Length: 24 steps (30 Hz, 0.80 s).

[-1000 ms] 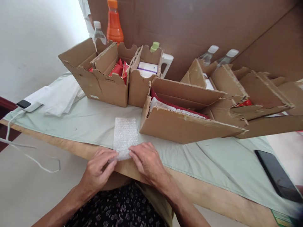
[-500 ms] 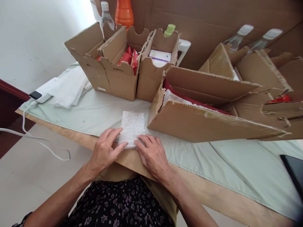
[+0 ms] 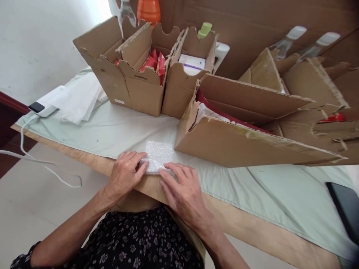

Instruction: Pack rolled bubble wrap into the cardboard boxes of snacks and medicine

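Observation:
A small folded piece of bubble wrap (image 3: 159, 155) lies at the table's front edge, between my hands. My left hand (image 3: 127, 170) grips its left side, with fingers curled at the edge and the thumb at the near corner. From the right, my right hand (image 3: 182, 185) holds the near right corner between its fingertips and thumb. Whether anything is inside the wrap I cannot tell.
Behind stand cardboard boxes (image 3: 146, 93) with red packets (image 3: 151, 61) and white packs (image 3: 192, 63). A long cardboard box (image 3: 252, 144) sits to the right. White plastic sheets (image 3: 80, 101) and a white device (image 3: 49, 101) lie left; a phone (image 3: 343, 205) lies far right.
The bubble wrap shows shorter from front to back than before. My right hand has shifted slightly, its fingers a little more raised. The view has tilted a little.

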Available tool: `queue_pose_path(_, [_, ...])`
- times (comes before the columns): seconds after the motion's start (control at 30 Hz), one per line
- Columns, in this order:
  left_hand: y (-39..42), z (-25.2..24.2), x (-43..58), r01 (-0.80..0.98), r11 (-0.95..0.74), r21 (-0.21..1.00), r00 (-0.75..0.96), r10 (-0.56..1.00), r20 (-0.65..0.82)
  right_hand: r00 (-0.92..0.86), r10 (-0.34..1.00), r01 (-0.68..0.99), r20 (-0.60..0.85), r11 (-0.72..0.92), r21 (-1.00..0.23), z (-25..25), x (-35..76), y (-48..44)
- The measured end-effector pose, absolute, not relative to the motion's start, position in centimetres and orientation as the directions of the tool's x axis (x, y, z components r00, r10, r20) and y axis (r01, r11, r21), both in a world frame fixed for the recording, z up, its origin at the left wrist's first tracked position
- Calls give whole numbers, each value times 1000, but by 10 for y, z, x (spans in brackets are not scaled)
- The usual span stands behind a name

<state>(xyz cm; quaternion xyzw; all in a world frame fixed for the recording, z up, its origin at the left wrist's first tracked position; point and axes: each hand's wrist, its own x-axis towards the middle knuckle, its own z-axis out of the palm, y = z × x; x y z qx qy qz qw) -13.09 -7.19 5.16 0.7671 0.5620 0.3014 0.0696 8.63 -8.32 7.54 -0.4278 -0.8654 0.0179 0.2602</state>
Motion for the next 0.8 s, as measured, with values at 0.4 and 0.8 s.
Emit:
queue_pose_path(0.4, [-115, 69, -112, -166, 271, 948, 20, 962, -272, -310, 942, 482, 132, 275, -832, 81, 88, -81])
queue_pose_path(0.8, [-114, 89, -79, 202, -165, 965, 183, 975, 128, -405, 880, 548, 247, 450, -706, 121, 125, -96])
